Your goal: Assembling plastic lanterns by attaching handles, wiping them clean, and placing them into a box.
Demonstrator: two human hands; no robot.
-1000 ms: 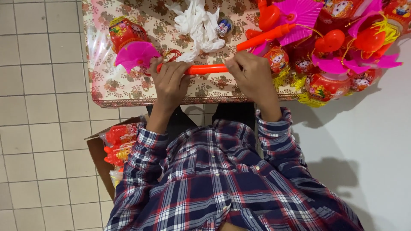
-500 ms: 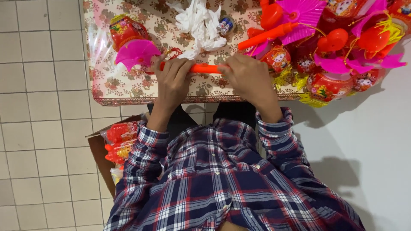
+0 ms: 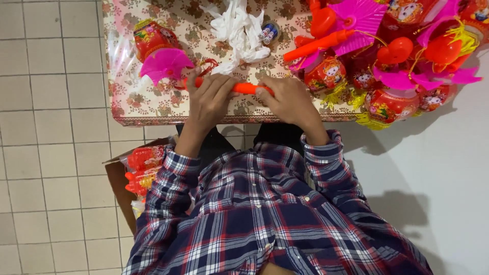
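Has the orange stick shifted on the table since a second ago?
No. The orange stick lies in both hands, just below the white plastic heap, as before.

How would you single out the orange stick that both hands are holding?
Start at the table with the floral cloth, near its front edge. The left hand and right hand grip the orange stick lying crosswise between them. Unlike the other orange stick slanting among the lanterns further back, only its middle shows between the hands.
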